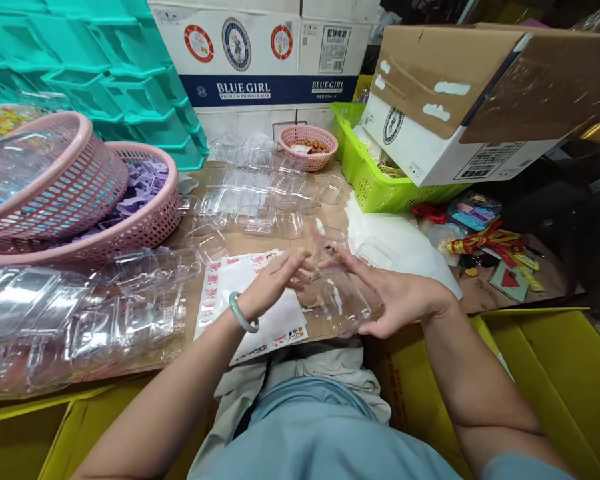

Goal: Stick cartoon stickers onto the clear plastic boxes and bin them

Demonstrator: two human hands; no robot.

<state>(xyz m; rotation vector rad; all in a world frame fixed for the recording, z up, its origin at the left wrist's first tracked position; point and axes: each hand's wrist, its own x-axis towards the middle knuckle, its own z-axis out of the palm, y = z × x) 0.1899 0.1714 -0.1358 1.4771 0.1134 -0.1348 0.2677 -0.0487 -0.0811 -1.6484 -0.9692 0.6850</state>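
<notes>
A clear plastic box [341, 303] stands near the table's front edge, just ahead of my lap. My right hand [400, 293] spans it from the right, thumb at the near side and fingers at the far side. A small dark and orange spot shows by the right fingertips, too blurred to name. My left hand [280, 273], with a pale green bangle [240, 313] on its wrist, reaches toward the box from the left. Its fingers are stretched out and partly blurred, with nothing seen in them. Beneath it lie white sheets with a printed border [217, 287].
Clear plastic packs [45, 300] cover the left side; more [245, 190] lie farther back. Pink baskets [150, 223] stand at left, one with purple pieces. A small pink basket [307, 130] holds brown pieces. A green crate [375, 190] supports a carton [480, 100]. Teal bins [130, 93] rise behind.
</notes>
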